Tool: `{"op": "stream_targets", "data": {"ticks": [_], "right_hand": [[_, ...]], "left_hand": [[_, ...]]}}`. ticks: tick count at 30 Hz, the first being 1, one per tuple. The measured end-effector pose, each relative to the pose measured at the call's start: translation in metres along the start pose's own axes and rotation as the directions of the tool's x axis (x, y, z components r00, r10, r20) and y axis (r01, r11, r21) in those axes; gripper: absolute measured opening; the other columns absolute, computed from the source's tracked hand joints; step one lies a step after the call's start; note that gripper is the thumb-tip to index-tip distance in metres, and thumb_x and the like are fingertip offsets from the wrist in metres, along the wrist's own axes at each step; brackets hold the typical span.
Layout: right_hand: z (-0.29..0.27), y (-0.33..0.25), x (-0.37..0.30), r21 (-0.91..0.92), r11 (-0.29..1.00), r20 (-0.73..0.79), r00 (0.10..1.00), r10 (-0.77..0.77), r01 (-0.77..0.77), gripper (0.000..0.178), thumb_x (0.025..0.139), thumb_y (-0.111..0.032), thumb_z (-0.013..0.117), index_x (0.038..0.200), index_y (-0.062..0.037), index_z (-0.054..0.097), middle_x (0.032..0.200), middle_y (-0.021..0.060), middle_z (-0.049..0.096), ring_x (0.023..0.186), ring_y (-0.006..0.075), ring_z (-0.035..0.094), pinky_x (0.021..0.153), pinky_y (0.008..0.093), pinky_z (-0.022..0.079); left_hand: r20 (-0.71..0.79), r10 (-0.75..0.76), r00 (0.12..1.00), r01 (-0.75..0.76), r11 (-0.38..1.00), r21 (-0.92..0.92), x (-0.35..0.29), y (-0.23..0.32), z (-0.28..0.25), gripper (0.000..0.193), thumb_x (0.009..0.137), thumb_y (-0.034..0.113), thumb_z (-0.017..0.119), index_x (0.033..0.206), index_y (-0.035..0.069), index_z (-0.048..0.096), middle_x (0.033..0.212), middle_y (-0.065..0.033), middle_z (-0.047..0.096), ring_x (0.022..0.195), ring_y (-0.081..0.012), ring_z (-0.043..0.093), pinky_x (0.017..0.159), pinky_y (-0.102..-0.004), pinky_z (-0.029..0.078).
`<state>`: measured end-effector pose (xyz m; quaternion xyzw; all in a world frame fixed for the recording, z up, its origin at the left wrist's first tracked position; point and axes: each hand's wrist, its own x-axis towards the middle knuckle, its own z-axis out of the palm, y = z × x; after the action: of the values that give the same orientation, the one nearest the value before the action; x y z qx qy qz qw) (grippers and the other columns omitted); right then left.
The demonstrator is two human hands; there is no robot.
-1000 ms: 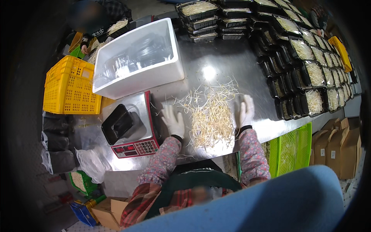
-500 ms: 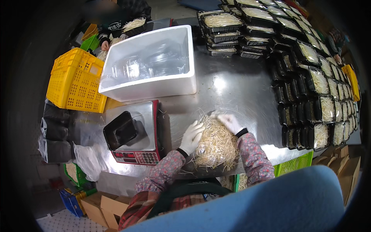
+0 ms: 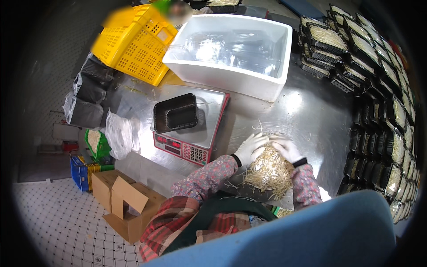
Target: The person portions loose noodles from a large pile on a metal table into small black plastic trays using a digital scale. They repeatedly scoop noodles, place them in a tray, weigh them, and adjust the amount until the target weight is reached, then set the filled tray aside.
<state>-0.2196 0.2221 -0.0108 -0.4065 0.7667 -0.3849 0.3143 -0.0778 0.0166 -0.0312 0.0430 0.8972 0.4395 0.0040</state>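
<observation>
Two gloved hands hem in a loose heap of sprouts

Through the head camera I see both hands at the far end of a loose, rounded heap of pale, thin bean sprouts (image 3: 269, 175), which lies directly on the shiny metal table (image 3: 318, 122) near its front edge. The white-gloved left hand (image 3: 251, 149) is on the heap's far left, the white-gloved right hand (image 3: 286, 147) on its far right. Both are cupped with fingers extended and fingertips close together, neither clenched; I cannot tell how hard they press. I judge this arched hold suits strands that slide apart easily: it walls them in without crushing them.

Left of the heap stands a red-edged electronic scale with a silver plate (image 3: 211, 129), its keypad side facing the worker, presumably so the lit display can be read from here. An open-topped black plastic tray (image 3: 175, 113) rests on the plate, likely so its weight is counted there.

Beyond the scale, a deep white foam box (image 3: 222, 79) holds clear, shiny plastic pieces, probably parked within reach. A perforated yellow plastic crate (image 3: 138, 49) sits to its left. Filled black trays of sprouts (image 3: 329, 38) are stacked to the right, which seems to leave working room between.
</observation>
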Motion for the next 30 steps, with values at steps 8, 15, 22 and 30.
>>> {"op": "stream_targets", "data": {"ticks": [8,15,22,30], "right_hand": [[0.000,0.037,-0.014,-0.329,0.752,-0.660,0.708,0.250,-0.572,0.049,0.099,-0.049,0.049,0.142,-0.0254,0.052,0.150,0.0128,0.045,0.140,0.0357,0.038,0.113,0.0558,0.031],[0.062,-0.073,-0.121,-0.338,0.917,-0.454,0.890,0.036,-0.210,0.047,0.095,-0.037,0.059,0.138,-0.0166,0.057,0.139,0.0121,0.057,0.134,0.0312,0.047,0.118,0.0506,0.023],[0.065,0.012,-0.131,0.014,0.785,-0.876,0.371,0.309,-0.620,0.044,0.098,-0.040,0.053,0.133,-0.0142,0.060,0.135,0.0174,0.059,0.130,0.0358,0.050,0.111,0.0478,0.035],[0.149,-0.099,-0.170,-0.397,0.856,-0.528,0.846,0.083,-0.331,0.075,0.084,-0.048,0.069,0.149,-0.0211,0.042,0.156,0.0102,0.035,0.146,0.0333,0.027,0.118,0.0567,0.014]], "left_hand": [[-0.363,-0.221,0.905,0.303,0.935,0.186,0.054,-0.012,-0.010,0.062,0.099,0.038,0.052,0.148,0.003,0.038,0.154,-0.0205,0.035,0.146,-0.0403,0.024,0.120,-0.0524,0.016],[0.132,0.184,0.974,-0.175,0.982,-0.078,-0.036,0.050,-0.018,0.052,0.093,0.020,0.063,0.142,0.007,0.051,0.144,-0.0219,0.049,0.141,-0.0379,0.038,0.116,-0.0469,0.030],[-0.070,-0.034,0.997,0.037,0.998,0.048,0.017,0.029,0.010,0.072,0.093,0.033,0.061,0.152,0.007,0.031,0.154,-0.0192,0.037,0.145,-0.0407,0.026,0.119,-0.0474,0.021],[0.413,0.266,0.871,-0.385,0.892,0.237,-0.080,0.057,-0.030,0.092,0.074,0.042,0.079,0.150,0.011,0.038,0.151,-0.0175,0.039,0.144,-0.0386,0.029,0.115,-0.0553,0.027]]}}
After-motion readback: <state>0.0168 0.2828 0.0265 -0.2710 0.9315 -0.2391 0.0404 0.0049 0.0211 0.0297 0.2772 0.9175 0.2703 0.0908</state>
